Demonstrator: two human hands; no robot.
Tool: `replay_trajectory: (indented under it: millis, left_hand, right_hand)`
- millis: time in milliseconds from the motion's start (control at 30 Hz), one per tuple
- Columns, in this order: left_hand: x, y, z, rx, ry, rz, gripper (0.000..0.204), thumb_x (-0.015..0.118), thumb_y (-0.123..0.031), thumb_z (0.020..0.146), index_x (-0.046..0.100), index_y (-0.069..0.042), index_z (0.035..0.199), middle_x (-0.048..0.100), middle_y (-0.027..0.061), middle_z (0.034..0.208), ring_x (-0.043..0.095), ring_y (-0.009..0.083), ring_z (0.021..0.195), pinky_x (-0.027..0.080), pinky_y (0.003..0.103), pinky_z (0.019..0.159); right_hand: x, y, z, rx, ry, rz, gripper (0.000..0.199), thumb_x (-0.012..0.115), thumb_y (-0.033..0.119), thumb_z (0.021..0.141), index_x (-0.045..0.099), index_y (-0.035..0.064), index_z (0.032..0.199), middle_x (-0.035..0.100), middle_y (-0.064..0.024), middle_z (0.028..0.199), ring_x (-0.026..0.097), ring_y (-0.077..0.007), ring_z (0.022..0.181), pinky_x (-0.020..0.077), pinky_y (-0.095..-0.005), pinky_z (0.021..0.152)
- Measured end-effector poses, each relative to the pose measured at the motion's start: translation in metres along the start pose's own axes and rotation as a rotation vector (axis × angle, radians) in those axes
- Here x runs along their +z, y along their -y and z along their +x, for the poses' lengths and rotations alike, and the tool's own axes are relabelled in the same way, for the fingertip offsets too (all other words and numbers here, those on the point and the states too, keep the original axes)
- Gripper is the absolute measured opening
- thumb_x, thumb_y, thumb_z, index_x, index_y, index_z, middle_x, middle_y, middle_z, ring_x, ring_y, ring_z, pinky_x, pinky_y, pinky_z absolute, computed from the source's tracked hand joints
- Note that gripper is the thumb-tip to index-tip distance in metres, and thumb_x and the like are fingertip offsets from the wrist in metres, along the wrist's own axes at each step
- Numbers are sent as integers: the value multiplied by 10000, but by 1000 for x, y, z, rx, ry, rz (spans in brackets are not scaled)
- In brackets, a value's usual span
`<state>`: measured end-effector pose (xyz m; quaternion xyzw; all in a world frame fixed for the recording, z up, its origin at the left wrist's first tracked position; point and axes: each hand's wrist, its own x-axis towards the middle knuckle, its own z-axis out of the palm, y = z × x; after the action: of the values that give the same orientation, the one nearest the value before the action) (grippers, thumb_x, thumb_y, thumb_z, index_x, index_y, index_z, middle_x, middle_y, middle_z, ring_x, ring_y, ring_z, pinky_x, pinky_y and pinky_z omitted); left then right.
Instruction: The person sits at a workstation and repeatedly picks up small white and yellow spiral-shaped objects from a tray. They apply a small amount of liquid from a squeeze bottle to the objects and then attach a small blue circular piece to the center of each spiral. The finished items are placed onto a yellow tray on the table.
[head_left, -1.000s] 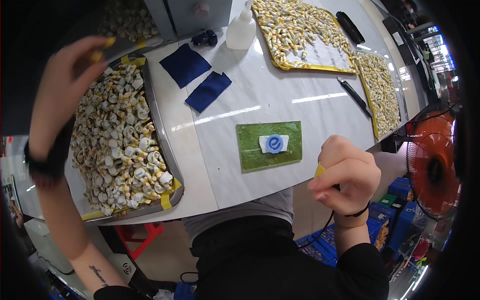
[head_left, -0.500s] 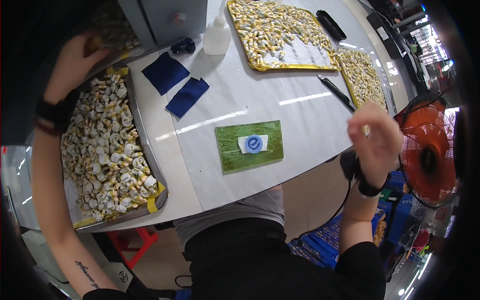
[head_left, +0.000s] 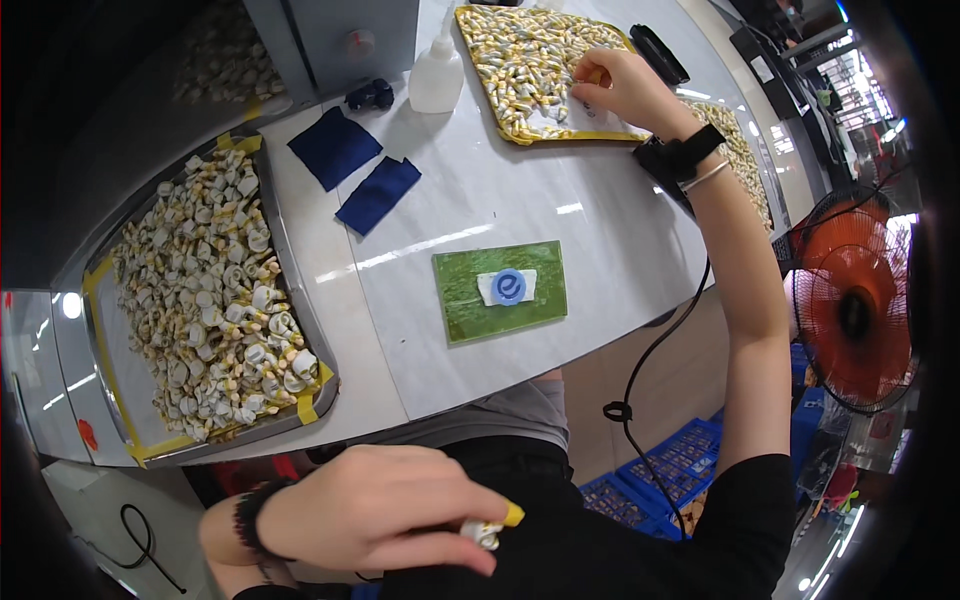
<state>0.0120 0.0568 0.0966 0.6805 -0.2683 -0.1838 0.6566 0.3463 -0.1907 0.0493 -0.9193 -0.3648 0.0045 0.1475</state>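
Observation:
Low in front of my body, my left hand (head_left: 385, 505) is closed, pinching a small white piece with a yellow end (head_left: 487, 532) between thumb and fingertips. At the far right, my right hand (head_left: 632, 92) reaches over a yellow-edged tray (head_left: 570, 136) spread with small white-and-yellow pieces (head_left: 515, 60). Its fingers are drawn together at a bare patch of the tray; what they hold, if anything, is hidden. Between my hands on the table lies a green plate (head_left: 460, 320), bearing a white pad with a round blue piece (head_left: 509, 287) on it.
A large tray (head_left: 318, 340) heaped with white-and-yellow pieces stands on the left. Dark blue cloths (head_left: 378, 195), a white squeeze bottle (head_left: 436, 78) and a grey machine (head_left: 350, 45) are farther back. An orange fan (head_left: 856, 300) stands right, near a hanging black cable (head_left: 650, 360).
My left hand has come from beyond the left tray down to my body, with a small piece in it. My right hand has moved away and leftward, onto the far tray.

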Motion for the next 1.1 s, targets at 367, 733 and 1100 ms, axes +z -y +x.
replay_trajectory:
  millis: [367,733,1100]
  left_hand:
    - [33,35,-17,-40,-841,-524,500,716,-374,781,619,80,966,643,148,841,641,186,761,518,306,704]
    - [30,49,-22,-102,-880,-727,536,742,-396,737,556,58,954,649,121,793,652,190,740,535,354,737]
    - [24,66,-15,-78,-703,-397,282,778,-131,708,648,11,914,656,78,798,637,172,764,479,269,691]
  right_hand:
    - [3,20,-16,-53,-55,-217,149,521,44,756,617,-8,856,630,-182,811,596,-348,764,472,-392,701]
    - [-15,146,-90,-220,109,413,87,680,-1,738,675,23,822,632,-53,740,584,-146,619,441,-242,525]
    - [-26,161,-80,-413,42,99,211,703,24,662,644,47,864,616,-64,826,596,-238,771,480,-337,647]
